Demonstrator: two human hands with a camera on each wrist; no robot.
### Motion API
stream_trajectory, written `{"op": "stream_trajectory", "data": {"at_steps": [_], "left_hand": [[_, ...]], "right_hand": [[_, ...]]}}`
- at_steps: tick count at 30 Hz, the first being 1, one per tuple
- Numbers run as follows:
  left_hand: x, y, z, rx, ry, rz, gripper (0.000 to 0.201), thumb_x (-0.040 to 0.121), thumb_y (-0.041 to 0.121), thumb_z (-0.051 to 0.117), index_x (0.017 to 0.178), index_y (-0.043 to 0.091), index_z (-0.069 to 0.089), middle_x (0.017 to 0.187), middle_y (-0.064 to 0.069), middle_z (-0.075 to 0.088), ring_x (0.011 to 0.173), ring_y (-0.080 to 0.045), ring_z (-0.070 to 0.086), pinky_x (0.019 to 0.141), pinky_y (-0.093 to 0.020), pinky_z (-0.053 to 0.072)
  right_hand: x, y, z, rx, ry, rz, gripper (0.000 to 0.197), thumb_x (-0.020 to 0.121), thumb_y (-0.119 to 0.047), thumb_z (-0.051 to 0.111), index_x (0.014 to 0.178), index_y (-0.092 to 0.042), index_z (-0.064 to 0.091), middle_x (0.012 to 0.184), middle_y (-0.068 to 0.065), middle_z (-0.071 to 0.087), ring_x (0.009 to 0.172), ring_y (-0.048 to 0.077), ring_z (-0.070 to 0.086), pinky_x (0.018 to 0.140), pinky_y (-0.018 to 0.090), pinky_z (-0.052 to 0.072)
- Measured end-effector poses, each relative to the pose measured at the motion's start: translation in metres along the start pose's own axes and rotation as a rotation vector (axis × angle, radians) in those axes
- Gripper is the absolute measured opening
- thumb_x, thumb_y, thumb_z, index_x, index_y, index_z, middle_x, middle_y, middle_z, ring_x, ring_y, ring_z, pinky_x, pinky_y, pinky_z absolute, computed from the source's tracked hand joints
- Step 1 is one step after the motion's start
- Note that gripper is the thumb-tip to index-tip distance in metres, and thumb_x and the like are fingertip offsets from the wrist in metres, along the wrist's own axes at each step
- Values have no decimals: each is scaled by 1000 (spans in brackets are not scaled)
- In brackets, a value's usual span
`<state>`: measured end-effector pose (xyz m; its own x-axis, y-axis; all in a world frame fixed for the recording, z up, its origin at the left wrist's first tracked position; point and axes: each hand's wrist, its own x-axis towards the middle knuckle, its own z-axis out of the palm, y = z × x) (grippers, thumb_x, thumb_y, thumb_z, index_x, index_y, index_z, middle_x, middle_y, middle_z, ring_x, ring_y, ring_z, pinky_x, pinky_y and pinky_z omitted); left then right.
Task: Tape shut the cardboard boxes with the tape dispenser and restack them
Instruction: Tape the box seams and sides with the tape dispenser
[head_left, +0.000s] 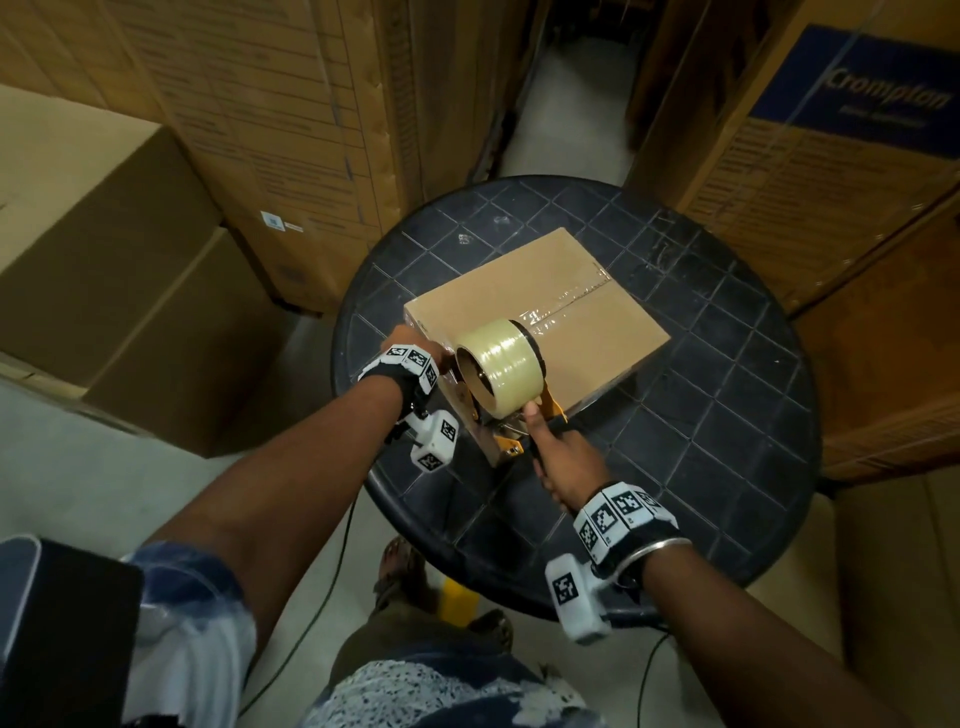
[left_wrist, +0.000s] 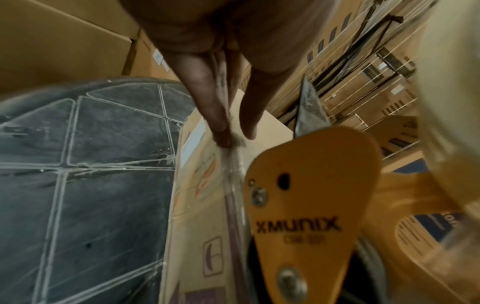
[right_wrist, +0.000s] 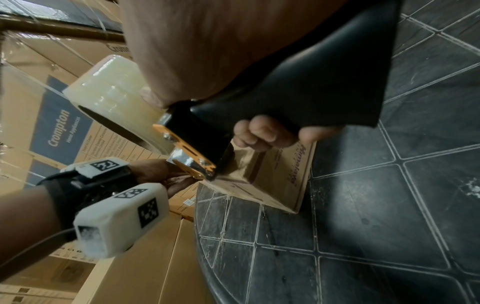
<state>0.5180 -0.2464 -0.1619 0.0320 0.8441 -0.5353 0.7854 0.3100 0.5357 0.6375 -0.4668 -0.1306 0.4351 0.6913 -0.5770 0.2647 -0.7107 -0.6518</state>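
Cardboard boxes (head_left: 218, 135) stacked in tall walls beyond both hands, on every side. Round dark table (head_left: 727, 441) under both forearms, scored in a grid of pale lines. Cardboard box (head_left: 582, 306) flat on that table, just ahead of both hands, flaps down, clear tape already shining along the top seam. Tape dispenser (head_left: 498, 379) at the near edge of the box, between the two hands, orange frame tipped over the near side face, roll on top. Right hand (head_left: 558, 457) wrapped tight round the black handle, thumb up against the frame. Left hand (head_left: 415, 343) at the near left corner of the box, fingers (left_wrist: 221, 115) straight and together, pressing the tape strip down onto the side face.

Step in hand, by the look of it: finishing the seam strip, with the tape carried over the edge and down the near side. Next move likely a sharp tilt of the dispenser against the cardboard to cut, left fingers holding the strip flat meanwhile, then a rub-down of the loose end. Restacking not yet begun.
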Motion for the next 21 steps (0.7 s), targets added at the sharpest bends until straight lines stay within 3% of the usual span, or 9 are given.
{"op": "stream_trajectory", "data": {"at_steps": [2,4,7,10,13,16,21], "left_hand": [[2,0,3,73,37,31,24,80,27,74,83,12,56,104,-13,66,91,-29,63,73,-30,49],[1,3,5,158,71,84,13,88,24,64,89,12,59,112,-13,67,103,-31,65,73,-31,48],[5,6,7,247,64,130,11,94,21,56,93,11,59,116,-13,68,108,-30,64,71,-31,43],[5,7,7,262,64,106,18,90,22,66,83,7,57,112,-15,68,107,-31,65,76,-31,49],[1,6,10,229,77,98,36,82,26,77,106,2,63,113,-16,67,109,-31,64,83,-34,53],[0,4,10,202,109,89,53,79,34,81,114,-1,62,115,-17,67,110,-31,64,89,-37,56],[2,5,13,147,98,83,50,79,35,81,107,-2,65,108,-17,69,103,-31,67,88,-41,57]], "right_hand": [[0,0,1,-9,7,-2,106,36,-117,16,69,-24,53,66,-2,52,59,16,47,63,30,41],[1,1,2,-14,11,-6,103,36,-118,16,69,-26,51,68,-3,49,60,16,45,62,29,39],[0,1,1,-12,-4,-16,101,37,-118,18,68,-27,50,68,-3,48,59,15,43,60,28,36],[-2,1,-3,-4,-19,-25,107,37,-117,17,66,-22,54,64,0,52,58,17,47,65,32,43],[-8,9,-10,-4,-30,-36,108,42,-116,14,61,-17,53,50,-3,51,50,17,49,69,36,46],[-19,29,-15,19,-16,-35,104,50,-114,16,62,-19,56,47,-6,50,43,11,46,66,34,44],[-27,39,-16,26,-15,-29,100,50,-114,17,59,-21,56,48,-6,50,48,13,49,68,34,44]]}}
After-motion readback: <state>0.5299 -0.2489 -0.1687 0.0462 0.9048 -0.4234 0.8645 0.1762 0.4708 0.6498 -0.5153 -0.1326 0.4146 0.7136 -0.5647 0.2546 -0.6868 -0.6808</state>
